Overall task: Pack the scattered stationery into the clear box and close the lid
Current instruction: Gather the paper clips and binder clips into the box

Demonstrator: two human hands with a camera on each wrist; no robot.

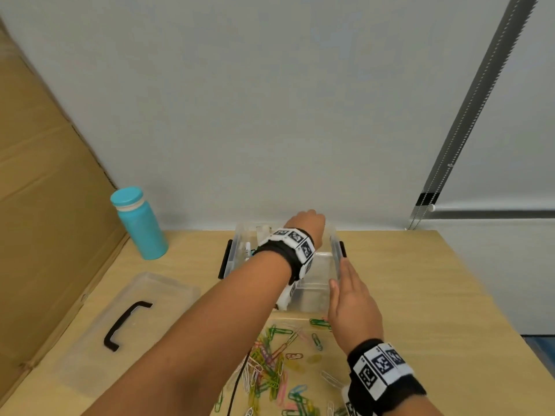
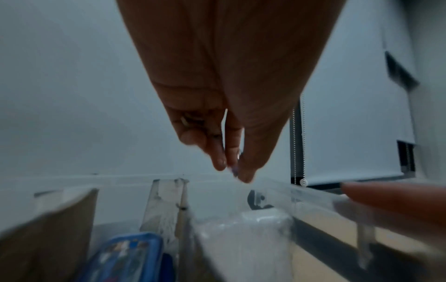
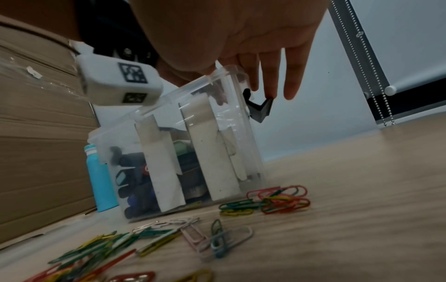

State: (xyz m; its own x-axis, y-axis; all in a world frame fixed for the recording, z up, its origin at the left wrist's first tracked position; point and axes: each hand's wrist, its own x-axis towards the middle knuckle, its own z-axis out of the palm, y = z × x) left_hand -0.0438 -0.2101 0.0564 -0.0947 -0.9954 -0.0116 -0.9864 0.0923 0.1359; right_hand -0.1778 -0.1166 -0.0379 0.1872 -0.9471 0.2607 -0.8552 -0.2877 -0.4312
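Observation:
The clear box (image 1: 312, 298) stands open at the back of the table, split by white dividers, with markers and other stationery in its left compartments (image 3: 135, 171). My left hand (image 1: 307, 225) reaches over it. In the left wrist view its bunched fingertips (image 2: 235, 169) pinch something small and purplish, apparently a paper clip, above the right compartment. My right hand (image 1: 345, 289) lies flat with straight fingers against the box's right wall, its fingertips (image 3: 270, 91) by the black latch (image 3: 259, 111). Several coloured paper clips (image 1: 270, 367) lie scattered in front of the box. The clear lid (image 1: 168, 292) with a black handle lies on the left.
A teal bottle (image 1: 139, 226) stands at the back left beside a leaning cardboard sheet (image 1: 45, 205). A black cable (image 1: 237, 382) runs across the clips. The wall is just behind the box, and the table's right edge (image 1: 492, 298) is near my right arm.

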